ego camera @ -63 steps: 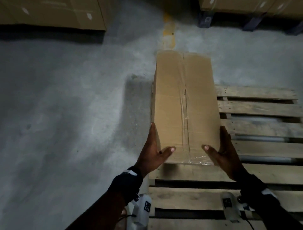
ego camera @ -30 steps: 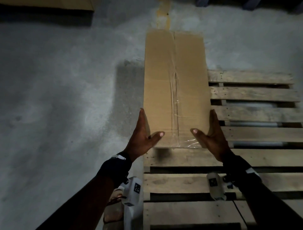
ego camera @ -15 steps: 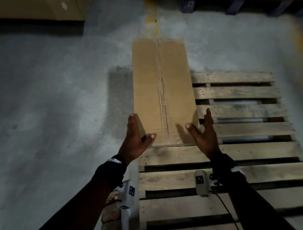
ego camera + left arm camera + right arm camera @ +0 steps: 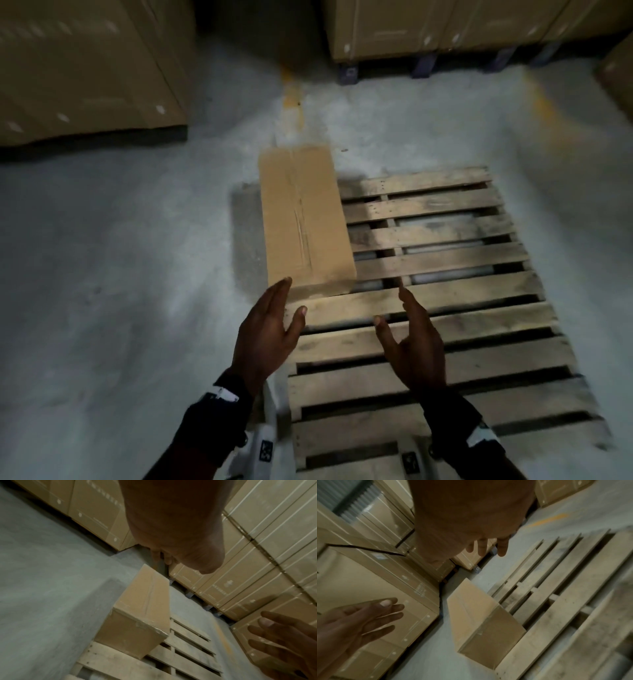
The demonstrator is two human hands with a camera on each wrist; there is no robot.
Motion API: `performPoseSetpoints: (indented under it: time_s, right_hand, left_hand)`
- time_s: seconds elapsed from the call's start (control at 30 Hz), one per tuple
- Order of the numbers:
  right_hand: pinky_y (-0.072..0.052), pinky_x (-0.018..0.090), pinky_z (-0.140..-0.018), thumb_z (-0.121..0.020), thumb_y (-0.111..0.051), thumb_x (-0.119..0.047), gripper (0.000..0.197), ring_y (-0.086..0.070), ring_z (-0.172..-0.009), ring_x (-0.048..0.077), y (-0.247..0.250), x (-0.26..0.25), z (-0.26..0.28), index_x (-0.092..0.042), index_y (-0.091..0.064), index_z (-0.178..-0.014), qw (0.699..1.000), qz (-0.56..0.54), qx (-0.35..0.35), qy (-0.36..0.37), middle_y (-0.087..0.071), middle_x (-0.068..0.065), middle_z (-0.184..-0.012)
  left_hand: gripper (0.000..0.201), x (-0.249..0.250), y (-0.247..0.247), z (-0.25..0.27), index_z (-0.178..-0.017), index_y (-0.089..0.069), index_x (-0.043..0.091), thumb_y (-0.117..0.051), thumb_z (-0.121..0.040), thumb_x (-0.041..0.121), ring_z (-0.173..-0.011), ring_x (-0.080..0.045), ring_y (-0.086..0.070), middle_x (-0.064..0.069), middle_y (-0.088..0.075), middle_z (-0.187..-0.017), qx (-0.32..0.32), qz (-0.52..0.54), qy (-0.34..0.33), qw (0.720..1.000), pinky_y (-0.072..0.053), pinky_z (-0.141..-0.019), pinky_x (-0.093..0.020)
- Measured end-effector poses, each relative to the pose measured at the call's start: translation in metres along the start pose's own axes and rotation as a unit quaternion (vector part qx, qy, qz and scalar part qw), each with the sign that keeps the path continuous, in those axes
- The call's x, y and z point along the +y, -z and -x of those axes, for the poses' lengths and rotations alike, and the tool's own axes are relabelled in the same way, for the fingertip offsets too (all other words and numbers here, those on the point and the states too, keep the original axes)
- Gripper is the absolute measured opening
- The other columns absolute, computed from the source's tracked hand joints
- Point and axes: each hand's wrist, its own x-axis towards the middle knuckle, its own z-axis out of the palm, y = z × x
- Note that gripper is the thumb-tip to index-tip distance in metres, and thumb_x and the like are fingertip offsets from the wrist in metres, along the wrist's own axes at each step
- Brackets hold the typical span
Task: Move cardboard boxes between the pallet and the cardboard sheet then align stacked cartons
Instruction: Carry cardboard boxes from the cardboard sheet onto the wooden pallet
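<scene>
Both hands hover palms inward above the wooden pallet point(image 4: 445, 301), holding nothing. The left hand point(image 4: 267, 329) has its grip spread, fingers straight and thumb out, its fingertips just short of the near end of the cardboard box point(image 4: 305, 219). The right hand point(image 4: 414, 342) is likewise spread, fingers loosely extended, over the slats and apart from the box. The box lies flat along the pallet's left edge, its far end overhanging the concrete floor point(image 4: 120, 274). Stacked cartons point(image 4: 85, 68) stand beyond.
</scene>
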Motion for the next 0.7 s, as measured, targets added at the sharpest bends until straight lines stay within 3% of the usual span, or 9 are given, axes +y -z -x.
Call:
performPoseSetpoints:
  time_s: [0.2,0.4,0.57,0.7]
  right_hand:
    - [-0.055,0.039,-0.092,-0.093,-0.063,-0.045,0.046,-0.067,-0.112,0.026,0.141,-0.026,0.066,-0.010,-0.068,-0.123,0.993,0.035,0.083,0.073,-0.070,0.006,-0.123]
    - [-0.057,0.040,-0.084,-0.093,-0.066,-0.038,0.035,-0.069,-0.103,0.027,0.267,-0.035,0.140,-0.009,-0.072,-0.112,0.983,0.040,0.123,0.132,-0.072,0.007,-0.112]
    - [-0.056,0.040,-0.084,-0.094,-0.064,-0.037,0.034,-0.068,-0.102,0.027,0.345,-0.039,0.214,-0.010,-0.072,-0.114,0.978,0.052,0.150,0.136,-0.072,0.006,-0.109]
    - [-0.054,0.038,-0.083,-0.090,-0.069,-0.033,0.034,-0.067,-0.101,0.026,0.382,-0.041,0.277,-0.010,-0.071,-0.115,0.972,0.074,0.187,0.124,-0.072,0.006,-0.109]
  left_hand:
    - [0.047,0.157,0.042,0.104,-0.131,-0.063,0.017,-0.050,-0.096,0.045,-0.114,-0.021,-0.063,-0.004,-0.068,-0.125,0.039,-0.034,-0.033,0.998,-0.051,-0.091,-0.028]
    - [0.045,0.299,0.057,0.205,-0.126,-0.067,0.017,-0.051,-0.095,0.045,-0.109,-0.020,-0.065,-0.002,-0.070,-0.119,0.087,-0.020,-0.026,0.996,-0.056,-0.085,-0.032]
    - [0.041,0.374,0.069,0.265,-0.123,-0.068,0.017,-0.054,-0.095,0.043,-0.108,-0.021,-0.066,-0.001,-0.071,-0.117,0.083,-0.021,-0.085,0.993,-0.058,-0.080,-0.035]
    - [0.038,0.398,0.072,0.317,-0.122,-0.069,0.016,-0.056,-0.095,0.040,-0.108,-0.020,-0.065,-0.001,-0.071,-0.116,0.082,-0.028,-0.149,0.985,-0.056,-0.082,-0.033]
